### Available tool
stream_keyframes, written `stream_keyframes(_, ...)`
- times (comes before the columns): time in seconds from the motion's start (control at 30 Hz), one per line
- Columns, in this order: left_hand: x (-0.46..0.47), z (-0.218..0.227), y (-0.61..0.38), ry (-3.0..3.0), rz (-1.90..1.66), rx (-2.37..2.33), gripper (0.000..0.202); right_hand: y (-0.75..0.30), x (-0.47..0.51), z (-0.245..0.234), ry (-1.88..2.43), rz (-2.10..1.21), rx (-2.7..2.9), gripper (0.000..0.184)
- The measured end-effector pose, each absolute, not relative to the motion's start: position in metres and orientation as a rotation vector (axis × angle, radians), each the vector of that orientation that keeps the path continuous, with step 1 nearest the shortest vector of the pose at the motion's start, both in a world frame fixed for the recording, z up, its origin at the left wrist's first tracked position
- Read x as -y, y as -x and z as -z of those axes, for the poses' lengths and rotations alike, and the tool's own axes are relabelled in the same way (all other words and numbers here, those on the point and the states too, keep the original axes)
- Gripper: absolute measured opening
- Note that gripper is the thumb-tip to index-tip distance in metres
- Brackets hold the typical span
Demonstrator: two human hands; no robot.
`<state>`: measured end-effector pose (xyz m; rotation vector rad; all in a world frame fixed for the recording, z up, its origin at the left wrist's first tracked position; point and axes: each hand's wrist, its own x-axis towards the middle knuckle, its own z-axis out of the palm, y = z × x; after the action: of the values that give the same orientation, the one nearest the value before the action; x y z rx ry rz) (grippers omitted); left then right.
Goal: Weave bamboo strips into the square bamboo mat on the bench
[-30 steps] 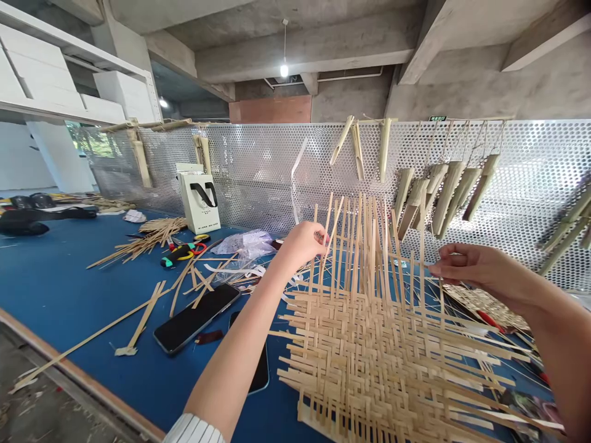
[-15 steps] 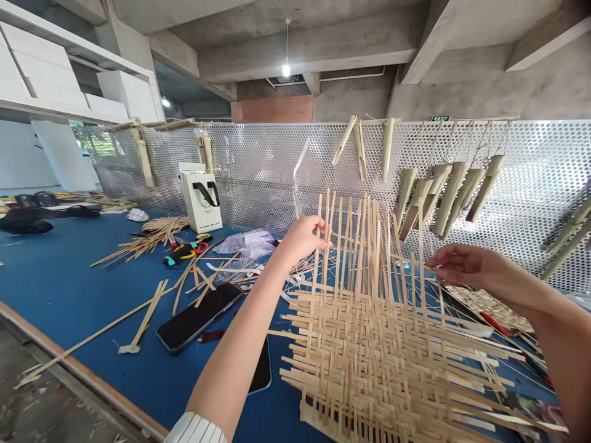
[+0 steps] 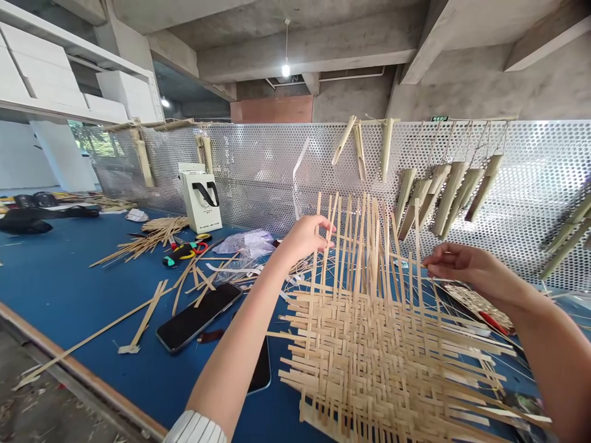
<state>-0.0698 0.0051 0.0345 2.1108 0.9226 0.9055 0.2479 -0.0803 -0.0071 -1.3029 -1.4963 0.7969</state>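
Note:
A partly woven mat of flat bamboo strips [image 3: 369, 357] lies in front of me, with loose ends along its sides. Its far strips stand upright in a row. Between my hands a thin bamboo strip [image 3: 392, 253] runs crosswise through these uprights, above the woven part. My left hand [image 3: 307, 237] is at the left uprights, its fingers bent around them and closed at the crosswise strip; the fingertips are partly hidden. My right hand [image 3: 455, 261] pinches the strip's right end, just beyond the rightmost uprights.
Left of the mat lie a black phone [image 3: 198, 317] and a second phone [image 3: 261, 369], partly under my forearm. Scissors and pliers [image 3: 187, 251], a bundle of strips [image 3: 159, 237] and a paper bag [image 3: 202, 200] stand farther back. A perforated metal panel [image 3: 258, 166] borders the table.
My right hand has moved slightly left with the strip's end. The left fingers have shifted a little to the right among the uprights, and the rightmost uprights lean slightly more left.

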Motion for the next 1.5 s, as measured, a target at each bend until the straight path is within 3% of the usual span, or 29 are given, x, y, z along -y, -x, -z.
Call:
stream_keyframes(0.23,-0.009,-0.032,0.070,-2.025,-0.878,-0.870,0.029,-0.243,0.075,0.010,1.257,-0.905,1.429,0.033)
stream_keyframes(0.43,-0.014,-0.029,0.068,-1.938,-0.913,-0.826,0.010,-0.232,0.077,0.004,1.253,-0.901,1.405,0.035)
stream_keyframes(0.6,-0.013,-0.028,0.066,-1.908,-0.852,-0.877,0.008,-0.236,0.078,0.005,1.318,-0.768,1.423,0.033)
stream_keyframes(0.83,-0.025,-0.016,0.056,-1.746,-0.758,-0.890,0.017,-0.245,0.070,0.017,1.438,-0.870,1.312,0.036)
stream_keyframes(1.13,-0.065,0.039,0.031,-1.665,-0.566,-1.132,0.013,-0.251,0.028,0.062,1.675,-0.993,1.343,0.024)
stream_keyframes(1.5,-0.095,0.103,0.023,-1.929,-0.207,-1.380,0.031,-0.253,-0.007,0.134,1.918,-0.931,1.358,0.024)
